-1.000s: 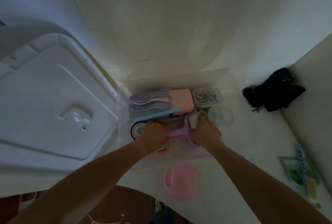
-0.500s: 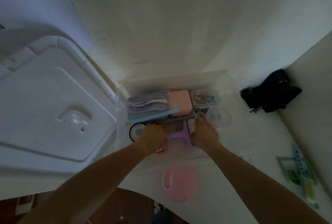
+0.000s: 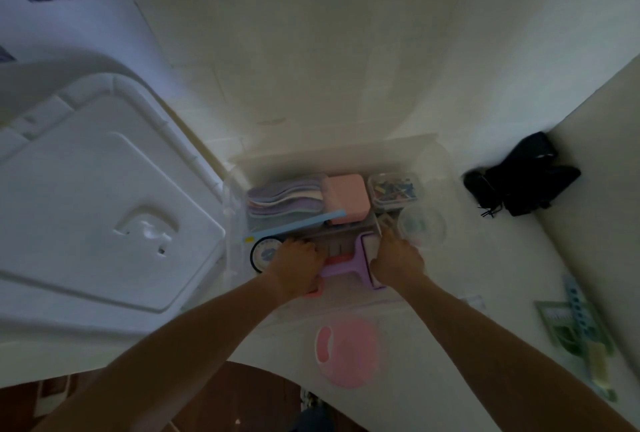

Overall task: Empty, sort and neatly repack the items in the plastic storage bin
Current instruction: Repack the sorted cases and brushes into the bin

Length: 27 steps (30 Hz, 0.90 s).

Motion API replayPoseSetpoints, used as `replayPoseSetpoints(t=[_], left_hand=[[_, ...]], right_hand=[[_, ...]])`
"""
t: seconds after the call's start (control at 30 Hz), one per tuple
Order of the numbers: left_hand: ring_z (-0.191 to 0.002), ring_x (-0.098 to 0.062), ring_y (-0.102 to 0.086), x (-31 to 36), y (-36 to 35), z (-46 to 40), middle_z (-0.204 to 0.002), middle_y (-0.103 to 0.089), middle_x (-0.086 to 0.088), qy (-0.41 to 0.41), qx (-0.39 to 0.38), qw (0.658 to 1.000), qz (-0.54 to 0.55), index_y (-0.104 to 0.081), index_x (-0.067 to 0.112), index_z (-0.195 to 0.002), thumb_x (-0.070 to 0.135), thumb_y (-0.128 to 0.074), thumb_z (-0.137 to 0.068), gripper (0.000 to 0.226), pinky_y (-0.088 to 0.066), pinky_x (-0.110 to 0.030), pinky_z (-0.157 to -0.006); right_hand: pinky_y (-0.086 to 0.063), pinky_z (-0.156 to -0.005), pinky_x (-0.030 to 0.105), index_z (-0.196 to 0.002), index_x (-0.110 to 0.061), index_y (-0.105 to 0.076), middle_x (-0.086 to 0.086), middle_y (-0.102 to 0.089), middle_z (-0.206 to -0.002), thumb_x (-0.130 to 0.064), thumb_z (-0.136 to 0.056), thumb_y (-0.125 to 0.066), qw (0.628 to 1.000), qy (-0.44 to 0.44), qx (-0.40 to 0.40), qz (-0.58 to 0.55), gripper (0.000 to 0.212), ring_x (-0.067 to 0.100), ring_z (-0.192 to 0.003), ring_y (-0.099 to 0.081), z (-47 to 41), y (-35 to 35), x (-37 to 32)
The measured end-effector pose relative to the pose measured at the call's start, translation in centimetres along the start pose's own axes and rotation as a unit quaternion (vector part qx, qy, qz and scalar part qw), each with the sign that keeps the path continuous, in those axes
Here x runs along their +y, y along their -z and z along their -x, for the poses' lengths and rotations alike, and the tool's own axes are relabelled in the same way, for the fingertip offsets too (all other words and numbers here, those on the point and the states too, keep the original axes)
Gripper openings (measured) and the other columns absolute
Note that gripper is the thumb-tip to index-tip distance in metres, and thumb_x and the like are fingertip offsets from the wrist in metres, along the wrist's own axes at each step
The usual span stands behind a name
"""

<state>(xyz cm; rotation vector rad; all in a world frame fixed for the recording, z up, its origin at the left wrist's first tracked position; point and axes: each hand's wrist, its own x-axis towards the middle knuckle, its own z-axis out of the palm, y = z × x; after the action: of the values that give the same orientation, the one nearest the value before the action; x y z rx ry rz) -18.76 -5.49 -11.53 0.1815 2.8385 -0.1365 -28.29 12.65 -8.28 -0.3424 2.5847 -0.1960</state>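
Forearms reach forward over the white worktop. Pink round lid lies nearest me, in front of the clear storage bin. My left hand and right hand are both down inside the bin's near end, fingers curled onto a purple T-shaped tool; exact grasp is too dim to tell. Black dial sits just left of my left hand. Beyond: blue ruler, stacked pastel pads, pink box, small clear box of coloured bits. Large white bin lid lies at left.
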Motion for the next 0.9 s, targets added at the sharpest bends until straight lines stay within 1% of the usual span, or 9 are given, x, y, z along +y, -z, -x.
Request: replayPoseSetpoints(t=[0.13,0.2,0.33,0.5,0.57,0.63,0.73,0.8,0.9], left_hand=[[-0.091,-0.029,-0.066,0.5,1.1,0.4,-0.097,-0.069,-0.009,-0.007,-0.028,1.000,0.001,-0.065,0.014,-0.104,0.049,-0.067,-0.078,0.044,-0.046,-0.034,-0.082],[-0.101,-0.029,-0.063,0.5,1.4,0.6,-0.107,-0.067,-0.010,0.001,-0.032,0.999,0.007,-0.061,0.013,-0.112,0.050,-0.064,-0.083,0.047,-0.042,-0.035,-0.089],[-0.093,-0.031,-0.065,0.3,1.9,1.0,-0.098,-0.068,-0.012,-0.006,-0.015,0.999,0.029,-0.066,0.011,-0.102,0.048,-0.067,-0.078,0.044,-0.046,-0.036,-0.084],[-0.066,-0.032,-0.066,-0.2,4.4,1.5,-0.076,-0.068,-0.009,0.022,0.109,0.992,0.055,-0.066,0.013,-0.089,0.046,-0.045,-0.083,0.039,-0.049,-0.036,-0.056],[-0.076,-0.031,-0.068,0.4,6.0,2.5,-0.086,-0.070,-0.008,0.037,0.156,0.986,0.055,-0.067,0.016,-0.102,0.047,-0.048,-0.087,0.040,-0.052,-0.037,-0.064],[-0.098,-0.034,-0.066,1.4,7.5,4.0,-0.109,-0.070,-0.013,0.044,0.216,0.974,0.054,-0.066,0.017,-0.119,0.050,-0.052,-0.088,0.048,-0.052,-0.042,-0.086],[-0.126,-0.040,-0.050,3.5,9.9,7.3,-0.137,-0.056,-0.020,0.061,0.291,0.953,0.058,-0.060,0.016,-0.134,0.053,-0.045,-0.095,0.056,-0.036,-0.053,-0.108],[-0.120,-0.038,-0.053,4.9,10.4,9.9,-0.130,-0.059,-0.017,0.071,0.300,0.948,0.082,-0.064,0.011,-0.126,0.050,-0.050,-0.095,0.052,-0.038,-0.050,-0.105],[-0.098,-0.032,-0.060,7.0,8.8,13.1,-0.106,-0.064,-0.010,0.077,0.322,0.937,0.107,-0.069,0.010,-0.102,0.041,-0.059,-0.093,0.034,-0.045,-0.041,-0.087]], right_hand=[[-0.048,-0.093,0.041,-0.149,-0.011,-0.020,0.016,-0.056,-0.131,-0.017,-0.085,-0.061,1.000,0.003,-0.004,0.001,0.076,0.036,-0.119,-0.057,0.0,-0.1,0.1],[-0.048,-0.092,0.040,-0.150,-0.010,-0.019,0.015,-0.056,-0.130,-0.017,-0.085,-0.062,1.000,0.005,-0.004,0.002,0.078,0.035,-0.119,-0.058,0.0,-0.2,0.2],[-0.048,-0.092,0.039,-0.142,-0.008,-0.029,0.015,-0.058,-0.129,-0.021,-0.085,-0.063,1.000,0.007,-0.008,0.018,0.068,0.034,-0.119,-0.058,0.2,0.2,0.1],[-0.049,-0.089,0.038,-0.131,-0.016,-0.044,0.012,-0.063,-0.122,-0.039,-0.085,-0.064,0.998,0.057,0.015,0.022,0.055,0.033,-0.114,-0.059,2.1,4.0,0.5],[-0.050,-0.088,0.037,-0.121,-0.022,-0.053,0.005,-0.066,-0.115,-0.045,-0.086,-0.063,0.995,0.078,0.054,-0.023,0.044,0.030,-0.109,-0.062,4.6,5.5,1.1],[-0.051,-0.082,0.032,-0.112,-0.025,-0.059,-0.002,-0.068,-0.106,-0.042,-0.085,-0.067,0.978,0.119,0.142,-0.094,0.033,0.023,-0.098,-0.065,7.9,6.3,2.0],[-0.047,-0.076,0.024,-0.107,-0.024,-0.066,-0.009,-0.066,-0.100,-0.033,-0.083,-0.074,0.928,0.177,0.254,-0.206,0.027,0.011,-0.088,-0.063,12.9,5.3,4.2],[-0.050,-0.074,0.025,-0.101,-0.024,-0.067,-0.011,-0.064,-0.096,-0.031,-0.084,-0.076,0.916,0.178,0.265,-0.243,0.021,0.006,-0.085,-0.061,15.2,3.3,6.0],[-0.053,-0.073,0.026,-0.098,-0.027,-0.067,-0.016,-0.063,-0.093,-0.035,-0.084,-0.075,0.926,0.145,0.222,-0.270,0.018,0.000,-0.082,-0.059,16.7,-0.8,8.0]])
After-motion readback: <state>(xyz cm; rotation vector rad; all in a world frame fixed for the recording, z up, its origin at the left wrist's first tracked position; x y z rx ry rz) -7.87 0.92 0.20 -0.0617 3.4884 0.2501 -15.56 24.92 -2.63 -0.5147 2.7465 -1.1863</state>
